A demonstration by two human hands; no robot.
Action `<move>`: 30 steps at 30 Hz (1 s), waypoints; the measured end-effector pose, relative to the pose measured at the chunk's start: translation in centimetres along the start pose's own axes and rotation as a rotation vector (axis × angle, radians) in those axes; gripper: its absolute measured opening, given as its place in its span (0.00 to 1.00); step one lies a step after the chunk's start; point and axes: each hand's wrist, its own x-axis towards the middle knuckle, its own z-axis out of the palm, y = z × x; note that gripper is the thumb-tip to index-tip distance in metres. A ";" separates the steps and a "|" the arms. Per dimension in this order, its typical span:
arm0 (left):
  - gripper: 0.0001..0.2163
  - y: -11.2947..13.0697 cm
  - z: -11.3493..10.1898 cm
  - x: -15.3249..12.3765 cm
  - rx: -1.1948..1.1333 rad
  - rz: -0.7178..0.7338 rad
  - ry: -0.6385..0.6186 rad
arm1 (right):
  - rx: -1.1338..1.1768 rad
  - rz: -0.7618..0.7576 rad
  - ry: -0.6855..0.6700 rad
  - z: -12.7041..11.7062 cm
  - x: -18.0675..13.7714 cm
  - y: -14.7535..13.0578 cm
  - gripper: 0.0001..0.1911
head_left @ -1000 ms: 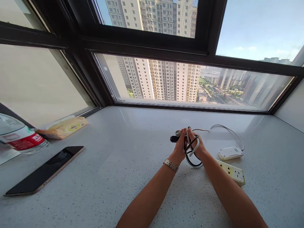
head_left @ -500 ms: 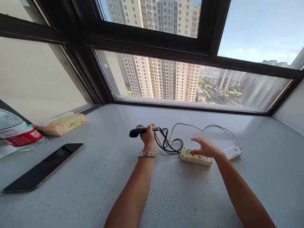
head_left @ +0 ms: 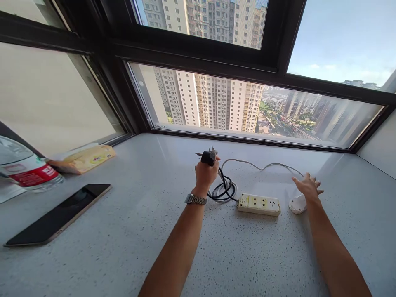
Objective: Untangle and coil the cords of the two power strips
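My left hand (head_left: 204, 175) is closed around a black plug (head_left: 208, 157), its prongs pointing up and left. From it a black and white cord (head_left: 222, 189) loops on the counter to a cream power strip (head_left: 259, 204) lying flat. My right hand (head_left: 307, 187) hovers with fingers spread over a white adapter (head_left: 297, 204), touching or just above it. A thin white cable (head_left: 262, 166) arcs from that adapter back toward the plug. A metal watch sits on my left wrist.
The speckled white counter (head_left: 154, 247) runs to a black-framed window (head_left: 201, 62). At left lie a dark phone (head_left: 58, 215), a tissue pack (head_left: 83, 158) and a water bottle (head_left: 26, 173) on its side.
My left hand has turned the plug upright and moved right. My right hand left the power strip and went right to the white adapter. The power strip now lies uncovered.
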 end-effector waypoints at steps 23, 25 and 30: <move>0.04 4.9 3.2 -5.8 -0.374 0.090 -0.655 | 0.572 -1.154 -0.604 5.7 -9.6 -8.1 0.13; 0.03 5.2 3.7 -6.6 -0.349 0.145 -0.708 | 0.592 -1.156 -0.593 5.9 -10.7 -8.3 0.10; 0.08 5.0 3.7 -6.7 -0.138 0.362 -0.788 | 0.557 -1.165 -0.711 5.7 -12.1 -8.3 0.07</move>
